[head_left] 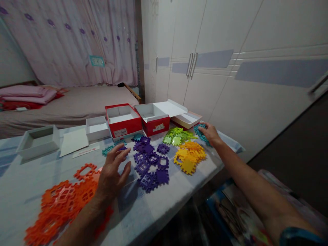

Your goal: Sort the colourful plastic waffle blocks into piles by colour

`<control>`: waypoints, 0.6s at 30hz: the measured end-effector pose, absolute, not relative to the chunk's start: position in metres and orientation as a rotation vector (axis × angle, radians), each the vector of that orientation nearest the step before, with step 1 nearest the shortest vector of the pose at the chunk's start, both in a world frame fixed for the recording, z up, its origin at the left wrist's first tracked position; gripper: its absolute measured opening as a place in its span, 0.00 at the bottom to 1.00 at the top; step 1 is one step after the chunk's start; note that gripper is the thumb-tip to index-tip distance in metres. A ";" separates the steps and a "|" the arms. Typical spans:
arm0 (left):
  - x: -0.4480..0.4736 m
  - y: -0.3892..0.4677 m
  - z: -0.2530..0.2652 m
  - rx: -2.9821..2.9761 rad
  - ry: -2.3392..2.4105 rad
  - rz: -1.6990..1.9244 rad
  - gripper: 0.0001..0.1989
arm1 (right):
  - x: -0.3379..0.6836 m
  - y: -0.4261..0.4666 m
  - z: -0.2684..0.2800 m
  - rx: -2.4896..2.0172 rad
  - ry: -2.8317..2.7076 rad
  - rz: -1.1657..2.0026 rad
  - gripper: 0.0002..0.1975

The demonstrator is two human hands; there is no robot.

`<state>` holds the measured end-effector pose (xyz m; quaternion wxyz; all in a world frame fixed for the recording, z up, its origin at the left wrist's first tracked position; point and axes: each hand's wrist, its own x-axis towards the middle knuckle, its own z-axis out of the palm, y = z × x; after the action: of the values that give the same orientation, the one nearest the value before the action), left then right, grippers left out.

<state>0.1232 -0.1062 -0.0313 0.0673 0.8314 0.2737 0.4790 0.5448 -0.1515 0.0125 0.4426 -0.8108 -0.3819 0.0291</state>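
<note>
A: What is seen from the head camera?

B: A table [23, 191] with a pale cloth is seen, and flat plastic tiles with toothed edges are sorted on it by colour. The right hand [210, 133] is stretched far out and laid on the teal tiles [201, 132] at the far right corner. Its fingers are curled over them, but a real grip cannot be told.

A: And the other hand?

B: The left hand [112, 172] is held open with fingers spread, and nothing is held in it. It is placed between the orange tiles [64, 201] and the purple tiles [150, 164].

A: Which hand is nearer the teal pile?

B: The right one; it is touching it. The left is well apart from that pile. A few more teal pieces [109, 149] are seen just past the left fingertips.

A: What else is there?

B: Yellow tiles [189, 156] and green tiles [176, 136] are piled near the right arm. Open card boxes [123, 120], red and white, are lined up behind.
</note>
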 end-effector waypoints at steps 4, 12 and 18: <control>0.122 -0.104 -0.035 2.530 0.857 1.405 0.18 | 0.600 -0.138 0.010 -2.126 -0.879 0.074 0.19; 0.120 -0.104 -0.039 2.579 0.859 1.329 0.13 | 0.622 -0.114 -0.005 -2.343 -1.003 0.101 0.09; 0.124 -0.105 -0.046 2.645 0.765 0.944 0.11 | 0.612 -0.117 -0.007 -2.472 -1.115 -0.072 0.15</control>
<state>0.1239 -0.1051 -0.0463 0.1151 0.9028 0.2610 0.3220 0.6120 -0.1170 -0.0072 0.2128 -0.8904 -0.4016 -0.0259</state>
